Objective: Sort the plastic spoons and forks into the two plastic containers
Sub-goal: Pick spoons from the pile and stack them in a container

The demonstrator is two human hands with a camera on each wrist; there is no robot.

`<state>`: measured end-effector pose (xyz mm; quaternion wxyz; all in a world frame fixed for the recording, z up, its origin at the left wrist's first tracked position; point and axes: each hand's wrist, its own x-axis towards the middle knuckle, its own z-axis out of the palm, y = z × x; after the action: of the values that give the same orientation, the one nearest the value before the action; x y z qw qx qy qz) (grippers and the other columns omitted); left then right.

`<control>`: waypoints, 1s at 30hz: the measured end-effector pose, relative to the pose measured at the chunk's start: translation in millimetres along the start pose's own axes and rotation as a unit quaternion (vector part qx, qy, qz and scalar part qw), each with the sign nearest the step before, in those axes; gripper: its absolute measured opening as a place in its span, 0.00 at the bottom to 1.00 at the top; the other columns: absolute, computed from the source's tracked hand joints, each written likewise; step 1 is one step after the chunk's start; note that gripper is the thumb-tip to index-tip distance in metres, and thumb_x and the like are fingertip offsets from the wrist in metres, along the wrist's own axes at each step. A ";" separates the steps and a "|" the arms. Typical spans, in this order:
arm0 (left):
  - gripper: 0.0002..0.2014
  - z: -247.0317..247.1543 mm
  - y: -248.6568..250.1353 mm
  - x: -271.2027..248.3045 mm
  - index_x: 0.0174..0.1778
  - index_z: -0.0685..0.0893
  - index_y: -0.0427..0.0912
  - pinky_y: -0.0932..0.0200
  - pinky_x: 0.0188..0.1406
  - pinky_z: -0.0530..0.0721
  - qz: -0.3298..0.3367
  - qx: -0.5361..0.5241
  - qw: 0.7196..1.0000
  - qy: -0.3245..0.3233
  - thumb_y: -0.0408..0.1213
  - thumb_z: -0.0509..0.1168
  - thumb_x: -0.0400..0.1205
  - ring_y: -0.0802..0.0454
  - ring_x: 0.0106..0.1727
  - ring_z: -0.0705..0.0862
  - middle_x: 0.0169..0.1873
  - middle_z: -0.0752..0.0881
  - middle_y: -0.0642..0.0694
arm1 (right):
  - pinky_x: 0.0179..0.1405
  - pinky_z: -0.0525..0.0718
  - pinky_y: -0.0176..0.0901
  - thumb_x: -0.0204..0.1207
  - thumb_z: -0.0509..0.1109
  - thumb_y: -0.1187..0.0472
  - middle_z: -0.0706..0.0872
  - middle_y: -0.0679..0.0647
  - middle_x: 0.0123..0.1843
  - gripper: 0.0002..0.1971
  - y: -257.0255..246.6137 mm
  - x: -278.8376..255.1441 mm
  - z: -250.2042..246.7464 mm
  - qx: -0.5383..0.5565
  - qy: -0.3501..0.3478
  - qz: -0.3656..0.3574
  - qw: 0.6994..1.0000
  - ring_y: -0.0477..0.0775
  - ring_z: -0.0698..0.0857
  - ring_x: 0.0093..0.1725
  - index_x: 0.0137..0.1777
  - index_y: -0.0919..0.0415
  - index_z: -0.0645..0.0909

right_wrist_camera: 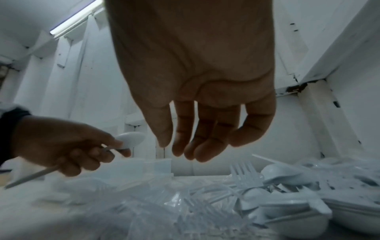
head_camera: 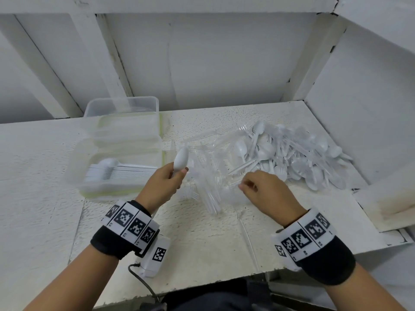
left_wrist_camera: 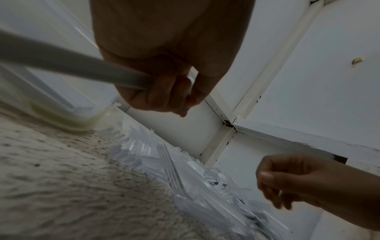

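- Over the middle of the white desk (head_camera: 202, 243), the left hand (head_camera: 164, 182) holds one white spoon (head_camera: 181, 158), its fingers curled round the handle and the bowl pointing up and away.
- Just to its right, the right hand (head_camera: 267, 191) hangs over the clear forks (head_camera: 210, 194); its fingers (right_wrist_camera: 185, 138) are loosely bent and, from the wrist view, hold nothing.
- What could go wrong: the clear forks lie in a tangled heap and are hard to tell from the pale desk, so I judge a pinch could lift two at once or drag a neighbour off the pile.
- Another risk: white spoons and forks are mixed in the big pile (head_camera: 303, 158) at the right, so a quick grab could send a fork in with the spoons.
- The held spoon could also knock the neat row askew if dropped in carelessly.
- Near container (head_camera: 89, 187), at the left: a tidy nested row of white spoons (head_camera: 112, 170) lying on their sides.
- Far container (head_camera: 121, 104), behind it: clear, and I cannot tell whether anything lies in it.
- Between the two sit what look like clear lids (head_camera: 125, 135), though they are too faint to be sure.
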<state>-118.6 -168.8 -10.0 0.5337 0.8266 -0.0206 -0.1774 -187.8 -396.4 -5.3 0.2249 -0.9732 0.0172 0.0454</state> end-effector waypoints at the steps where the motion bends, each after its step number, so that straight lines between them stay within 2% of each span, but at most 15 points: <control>1: 0.08 -0.4 -0.2 -0.1 0.53 0.81 0.46 0.69 0.22 0.68 -0.001 -0.001 1.000 0.000 0.42 0.58 0.85 0.59 0.27 0.70 0.30 0.74 0.51 | 0.38 0.77 0.39 0.81 0.60 0.48 0.80 0.45 0.40 0.11 -1.7 -4.6 -1.4 -0.039 -0.023 0.014 0.999 0.47 0.81 0.42 0.44 0.53 0.78; 2: 0.08 -0.6 -0.4 -0.1 0.53 0.81 0.46 0.69 0.22 0.68 -0.001 -0.001 1.000 -0.001 0.42 0.58 0.85 0.59 0.27 0.70 0.30 0.74 0.51 | 0.36 0.76 0.38 0.81 0.60 0.44 0.80 0.46 0.39 0.14 -3.8 -7.6 -0.6 -0.080 -0.066 0.031 0.994 0.47 0.80 0.40 0.43 0.54 0.76; 4: 0.08 0.1 -0.2 0.1 0.53 0.81 0.46 0.69 0.22 0.67 0.000 0.000 1.000 -0.002 0.42 0.58 0.85 0.59 0.27 0.70 0.30 0.74 0.51 | 0.40 0.78 0.41 0.79 0.59 0.39 0.81 0.48 0.41 0.20 -6.8 -10.7 6.9 -0.146 -0.163 0.055 0.974 0.49 0.81 0.42 0.45 0.56 0.77; 6: 0.08 1.5 0.5 0.2 0.54 0.81 0.45 0.70 0.22 0.67 0.002 0.004 1.000 -0.003 0.41 0.58 0.85 0.59 0.27 0.70 0.30 0.74 0.52 | 0.42 0.77 0.43 0.79 0.59 0.40 0.79 0.49 0.43 0.18 -9.0 -11.3 18.7 -0.166 -0.218 0.060 0.960 0.51 0.80 0.44 0.46 0.56 0.75; 8: 0.09 2.3 1.4 -0.2 0.54 0.81 0.45 0.71 0.21 0.67 0.003 0.004 1.000 -0.003 0.41 0.58 0.85 0.59 0.27 0.70 0.30 0.74 0.52 | 0.39 0.75 0.42 0.81 0.59 0.48 0.80 0.51 0.44 0.12 -9.1 -9.2 27.1 -0.147 -0.211 0.055 0.965 0.53 0.79 0.44 0.44 0.56 0.73; 10: 0.09 1.9 1.6 -0.8 0.55 0.81 0.44 0.71 0.22 0.67 0.004 0.005 1.000 -0.003 0.40 0.57 0.85 0.59 0.27 0.70 0.30 0.74 0.51 | 0.35 0.74 0.42 0.81 0.58 0.56 0.84 0.54 0.45 0.09 -8.7 -5.8 28.4 -0.117 -0.185 0.058 0.974 0.55 0.82 0.43 0.43 0.59 0.76; 13: 0.10 1.1 1.2 -1.5 0.56 0.81 0.42 0.71 0.22 0.67 0.002 0.005 1.000 -0.001 0.40 0.57 0.85 0.59 0.27 0.70 0.31 0.74 0.51 | 0.39 0.79 0.44 0.80 0.60 0.53 0.85 0.54 0.43 0.13 -10.8 1.0 23.0 -0.101 -0.183 0.050 0.977 0.55 0.84 0.43 0.44 0.62 0.80; 16: 0.10 2.1 0.8 -2.0 0.56 0.81 0.42 0.71 0.22 0.67 0.002 0.005 1.000 -0.003 0.40 0.57 0.85 0.59 0.27 0.70 0.30 0.74 0.51 | 0.28 0.71 0.39 0.79 0.64 0.49 0.76 0.50 0.34 0.16 -14.7 2.7 25.8 -0.176 -0.208 0.034 0.962 0.54 0.79 0.38 0.36 0.59 0.72; 18: 0.10 2.9 0.3 -2.7 0.56 0.81 0.43 0.72 0.21 0.68 0.003 0.006 1.000 -0.004 0.40 0.57 0.85 0.59 0.27 0.71 0.30 0.75 0.51 | 0.24 0.63 0.37 0.80 0.63 0.58 0.69 0.50 0.31 0.16 -14.4 3.4 33.4 -0.205 -0.193 0.028 0.959 0.55 0.76 0.37 0.31 0.58 0.65; 20: 0.10 3.2 -0.8 -2.8 0.56 0.81 0.43 0.72 0.21 0.68 0.005 0.008 1.000 -0.006 0.41 0.57 0.85 0.59 0.28 0.71 0.30 0.75 0.51 | 0.22 0.61 0.37 0.80 0.61 0.65 0.67 0.50 0.30 0.18 -13.5 6.0 39.4 -0.215 -0.173 0.022 0.961 0.55 0.75 0.34 0.29 0.59 0.62; 24: 0.10 4.2 -1.5 -2.4 0.56 0.81 0.43 0.73 0.21 0.68 0.003 0.006 1.000 -0.009 0.41 0.57 0.85 0.60 0.27 0.71 0.30 0.75 0.52 | 0.21 0.59 0.38 0.79 0.60 0.69 0.67 0.51 0.28 0.18 -14.4 14.9 43.8 -0.225 -0.148 0.020 0.963 0.48 0.65 0.25 0.28 0.59 0.62; 26: 0.10 4.7 -1.2 -2.6 0.56 0.81 0.44 0.72 0.22 0.68 0.001 0.005 1.000 -0.010 0.41 0.57 0.85 0.60 0.28 0.72 0.31 0.75 0.52 | 0.22 0.63 0.38 0.79 0.59 0.70 0.74 0.53 0.32 0.12 -14.9 18.8 38.3 -0.209 -0.147 0.027 0.967 0.50 0.72 0.28 0.33 0.62 0.73; 27: 0.10 4.6 -1.4 -3.0 0.57 0.81 0.44 0.72 0.23 0.69 0.001 0.005 1.000 -0.009 0.40 0.57 0.85 0.60 0.28 0.72 0.31 0.75 0.52 | 0.25 0.70 0.38 0.79 0.59 0.69 0.80 0.54 0.37 0.09 -15.8 20.7 31.5 -0.184 -0.152 0.027 0.971 0.53 0.78 0.33 0.40 0.64 0.79; 28: 0.10 4.4 -1.3 -3.2 0.56 0.81 0.44 0.71 0.24 0.69 0.001 0.004 1.000 -0.009 0.40 0.57 0.85 0.60 0.28 0.72 0.31 0.75 0.52 | 0.31 0.77 0.40 0.80 0.59 0.67 0.84 0.55 0.43 0.10 -17.1 22.4 22.4 -0.148 -0.158 0.031 0.976 0.53 0.82 0.37 0.47 0.64 0.83; 30: 0.10 3.9 -1.6 -3.6 0.56 0.81 0.44 0.71 0.24 0.69 0.000 0.005 1.000 -0.008 0.41 0.57 0.85 0.60 0.28 0.72 0.31 0.75 0.52 | 0.42 0.84 0.44 0.81 0.58 0.64 0.87 0.53 0.48 0.12 -18.0 27.9 3.0 -0.077 -0.151 0.042 0.985 0.50 0.83 0.35 0.52 0.62 0.85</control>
<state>-123.5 -170.8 -11.9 0.5296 0.8278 -0.0256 -0.1836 -159.4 -379.2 -2.8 0.1473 -0.9680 0.0201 0.2021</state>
